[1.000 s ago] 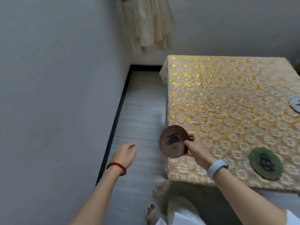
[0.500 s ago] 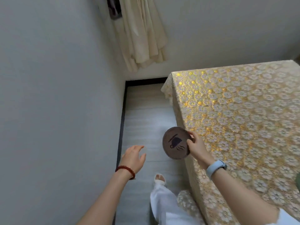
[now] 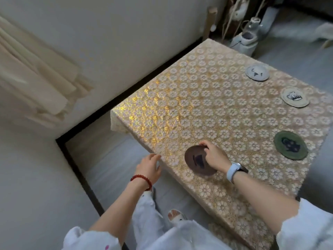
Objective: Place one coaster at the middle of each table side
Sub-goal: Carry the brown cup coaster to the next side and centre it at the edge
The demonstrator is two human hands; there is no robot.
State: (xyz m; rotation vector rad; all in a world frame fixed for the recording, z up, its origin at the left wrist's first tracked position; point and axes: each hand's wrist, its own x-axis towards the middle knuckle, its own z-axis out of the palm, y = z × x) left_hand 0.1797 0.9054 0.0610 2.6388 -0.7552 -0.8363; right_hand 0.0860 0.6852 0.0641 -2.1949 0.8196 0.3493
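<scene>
A square table (image 3: 207, 109) under a gold floral cloth fills the right of the view. My right hand (image 3: 214, 156) grips a brown coaster (image 3: 195, 164) with a dark cup design, held flat on or just above the cloth near the side closest to me. My left hand (image 3: 150, 166) hovers with fingers apart at that table edge, holding nothing. A green coaster (image 3: 290, 145) lies near the right side. A cream coaster (image 3: 295, 97) and a pale grey coaster (image 3: 257, 72) lie toward the far right.
A white wall with a black skirting board (image 3: 79, 165) runs close along the table's left, leaving a narrow strip of grey floor. Cream fabric (image 3: 36, 83) hangs on the wall at left. Bottles and clutter (image 3: 246, 33) stand beyond the far corner. My legs and slippers (image 3: 175, 216) are below.
I have walked round to the table's left side. My right hand has brought the brown coaster from beside the table edge down onto the cloth. My left hand has come up to the edge.
</scene>
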